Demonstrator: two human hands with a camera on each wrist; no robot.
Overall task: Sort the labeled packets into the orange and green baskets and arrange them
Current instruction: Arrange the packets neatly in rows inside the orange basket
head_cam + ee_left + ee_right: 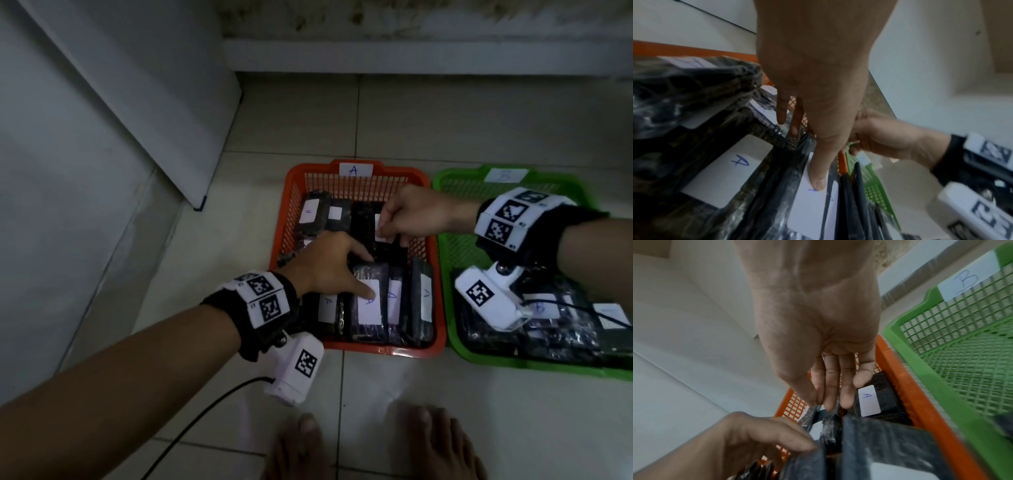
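Note:
The orange basket (383,350), tagged A, holds several dark packets with white A labels, some lying flat and some standing on edge. My left hand (366,272) grips a standing front packet (370,330): thumb on its label (812,209), fingers curled over its top edge. My right hand (390,233) reaches across from the right, and its straight fingers (830,400) touch the top of packets at the back right, beside a flat packet labelled A (869,400). The green basket (513,364), tagged B, has B packets (548,329) along its front.
Both baskets sit side by side on a tiled floor. A white panel (120,102) leans along the left, and a low white ledge (411,54) runs behind. Bare feet (376,445) and a black cable (205,411) are in front of the baskets.

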